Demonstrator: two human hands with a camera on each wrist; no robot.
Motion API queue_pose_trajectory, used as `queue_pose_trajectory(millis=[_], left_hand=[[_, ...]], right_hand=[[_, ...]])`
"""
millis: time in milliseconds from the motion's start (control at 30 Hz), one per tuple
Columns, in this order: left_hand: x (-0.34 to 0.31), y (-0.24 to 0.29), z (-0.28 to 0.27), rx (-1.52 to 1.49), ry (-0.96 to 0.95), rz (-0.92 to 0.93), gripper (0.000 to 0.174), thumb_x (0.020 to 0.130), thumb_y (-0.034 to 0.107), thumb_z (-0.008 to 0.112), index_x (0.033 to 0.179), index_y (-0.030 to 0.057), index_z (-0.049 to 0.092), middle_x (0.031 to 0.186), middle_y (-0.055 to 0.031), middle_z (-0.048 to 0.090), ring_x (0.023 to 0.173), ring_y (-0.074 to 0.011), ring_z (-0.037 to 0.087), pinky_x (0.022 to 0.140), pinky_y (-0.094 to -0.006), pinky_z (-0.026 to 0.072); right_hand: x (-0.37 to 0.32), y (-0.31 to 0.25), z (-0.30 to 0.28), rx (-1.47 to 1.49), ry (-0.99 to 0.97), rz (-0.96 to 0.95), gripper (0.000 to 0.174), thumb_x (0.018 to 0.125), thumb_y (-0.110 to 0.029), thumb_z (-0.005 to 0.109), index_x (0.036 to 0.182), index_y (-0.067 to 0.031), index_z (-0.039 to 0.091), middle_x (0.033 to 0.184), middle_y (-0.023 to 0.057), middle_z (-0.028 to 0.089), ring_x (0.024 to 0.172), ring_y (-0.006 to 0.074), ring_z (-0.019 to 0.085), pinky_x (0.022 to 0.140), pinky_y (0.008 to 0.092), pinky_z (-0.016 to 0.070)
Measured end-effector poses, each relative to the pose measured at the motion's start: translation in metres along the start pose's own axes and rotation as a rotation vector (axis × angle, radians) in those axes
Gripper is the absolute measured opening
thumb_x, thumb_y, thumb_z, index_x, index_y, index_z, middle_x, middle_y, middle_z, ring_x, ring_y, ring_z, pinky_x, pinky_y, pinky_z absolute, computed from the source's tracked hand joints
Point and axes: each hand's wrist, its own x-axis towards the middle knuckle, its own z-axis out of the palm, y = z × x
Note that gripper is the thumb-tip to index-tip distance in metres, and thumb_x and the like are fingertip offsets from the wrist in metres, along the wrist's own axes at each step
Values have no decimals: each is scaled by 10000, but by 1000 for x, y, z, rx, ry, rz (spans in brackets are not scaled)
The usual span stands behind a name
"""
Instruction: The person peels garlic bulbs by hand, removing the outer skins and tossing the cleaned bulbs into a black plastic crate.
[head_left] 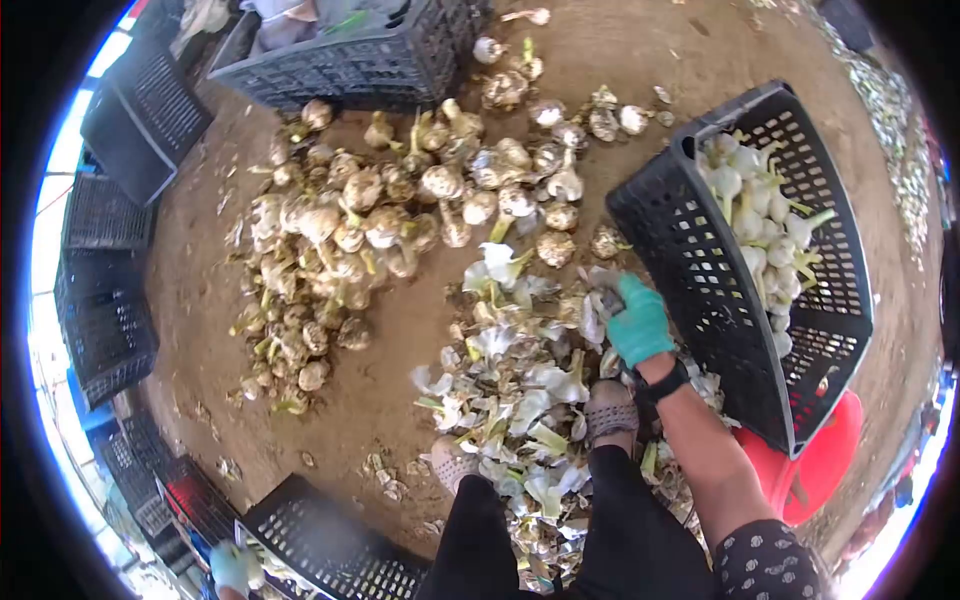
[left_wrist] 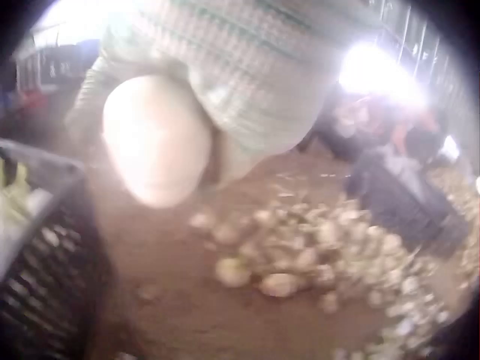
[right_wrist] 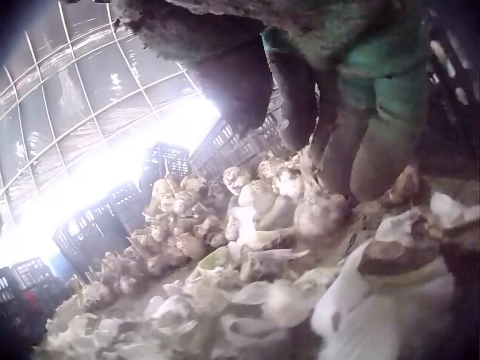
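In the head view my left hand point(head_left: 229, 567), in a pale glove, is at the lower left edge beside a black crate point(head_left: 335, 540). It grips a whitish garlic bulb point(left_wrist: 157, 142), which shows large and blurred in the left wrist view. My right hand point(head_left: 640, 322) wears a green glove with dirt-darkened fingers and hangs over the peeled garlic skins point(head_left: 535, 400). Its fingers point(right_wrist: 382, 150) point down, loosely bent, with nothing seen between them. Close to those fingertips in the right wrist view lies an unpeeled garlic bulb point(right_wrist: 319, 214).
A heap of dirty garlic bulbs point(head_left: 345, 215) spreads over the earth floor ahead. At the right, a tilted black crate point(head_left: 690, 260) holds cleaned bulbs point(head_left: 760, 210), with something red point(head_left: 840, 450) beneath it. Another crate point(head_left: 370, 70) stands at the back; more crates point(head_left: 105, 310) line the left.
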Motion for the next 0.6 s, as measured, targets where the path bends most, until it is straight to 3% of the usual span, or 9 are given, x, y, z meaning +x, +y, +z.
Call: queue_pose_trajectory(millis=[33, 67, 100, 167, 233, 300, 400, 467, 600], left_hand=[[19, -73, 38, 171, -28, 64, 165, 599, 128, 610, 698, 7, 557, 685, -141, 569, 652, -310, 544, 611, -360, 441], [-18, 18, -24, 226, -356, -179, 503, 701, 306, 593, 1144, 90, 490, 1162, -231, 446, 916, -298, 555, 781, -382, 435], [-22, 47, -36, 293, -318, -97, 481, 701, 260, 587, 1115, 33, 492, 1063, -231, 510, 891, -342, 540, 741, -378, 443], [16, 21, 14, -252, 170, 269, 258, 603, 121, 608, 820, -11, 562, 790, -154, 587, 719, -289, 566, 667, -320, 447], [18, 127, -27, -334, 113, 395, 299, 602, 158, 635, 845, -2, 565, 742, -165, 559, 692, -304, 557, 589, -352, 436], [21, 216, -63, -339, 67, 724, 407, 639, 244, 643, 970, 35, 533, 886, -165, 550, 778, -346, 535, 658, -381, 437], [25, 335, -104, -390, 115, 1100, 386, 685, 237, 612, 996, 34, 509, 1012, -172, 520, 892, -345, 516, 742, -371, 440], [34, 399, -124, -369, 421, 1401, 348, 708, 249, 581, 980, 44, 511, 983, -161, 526, 853, -327, 532, 727, -364, 443], [63, 503, -152, -415, 518, 1345, 441, 716, 220, 586, 1099, 49, 449, 1072, -189, 495, 957, -367, 492, 803, -389, 414]], right_hand=[[7, 1, 1, -72, 74, -68, 284, 637, -14, 572, 918, -56, 588, 850, 149, 576, 788, 307, 555, 701, 353, 438], [13, 4, 1, -147, 143, -136, 307, 643, -28, 570, 948, -53, 579, 877, 160, 569, 815, 310, 550, 728, 357, 435], [18, 6, 1, -158, 153, -127, 307, 643, -28, 570, 948, -53, 579, 877, 160, 569, 815, 310, 550, 728, 357, 435], [30, 10, 5, -421, 288, -248, 381, 651, -58, 563, 1031, -46, 535, 970, 193, 537, 859, 339, 532, 762, 371, 432], [41, 17, 9, -505, 221, -209, 456, 657, -127, 597, 1092, -42, 491, 1059, 220, 494, 904, 361, 510, 798, 389, 422], [51, 19, 17, -483, 189, -219, 470, 659, -169, 624, 1095, -50, 494, 1073, 206, 498, 917, 352, 510, 803, 396, 420], [46, -32, 16, 59, 113, -478, 396, 699, -54, 585, 1088, -62, 508, 1035, 175, 532, 939, 315, 523, 797, 362, 437], [56, -52, 21, 54, 137, -578, 375, 708, -28, 566, 1078, -58, 514, 1025, 176, 535, 929, 315, 527, 784, 353, 444], [111, -69, 31, 46, 307, -286, 366, 719, -72, 558, 1083, -61, 515, 1083, 183, 506, 963, 325, 513, 803, 351, 432]])
